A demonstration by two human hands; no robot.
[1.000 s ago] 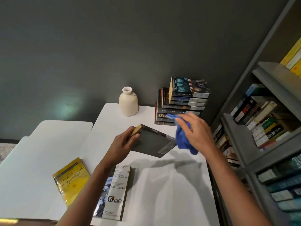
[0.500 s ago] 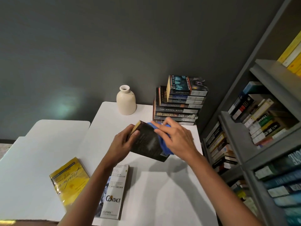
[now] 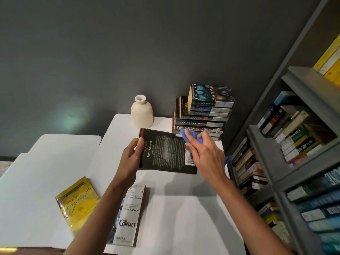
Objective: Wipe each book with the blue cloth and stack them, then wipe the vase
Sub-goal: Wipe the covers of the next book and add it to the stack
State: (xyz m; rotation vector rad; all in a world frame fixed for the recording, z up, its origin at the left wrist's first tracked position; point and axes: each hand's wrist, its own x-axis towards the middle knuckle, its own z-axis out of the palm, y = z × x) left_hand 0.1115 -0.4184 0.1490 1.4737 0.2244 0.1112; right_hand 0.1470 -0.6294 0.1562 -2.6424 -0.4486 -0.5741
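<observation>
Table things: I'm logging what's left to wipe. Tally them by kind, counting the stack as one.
Loose books: 3 (held book, yellow book, Contact)
Stack: 1
Vase: 1
Cloth: 1
Total: 6

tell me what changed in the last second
The left hand tipped the dark book up so its back cover faces the camera. The right hand swept the blue cloth leftward onto the cover, then back to its far right corner. Both hands kept their hold; the stack and vase stayed put.
</observation>
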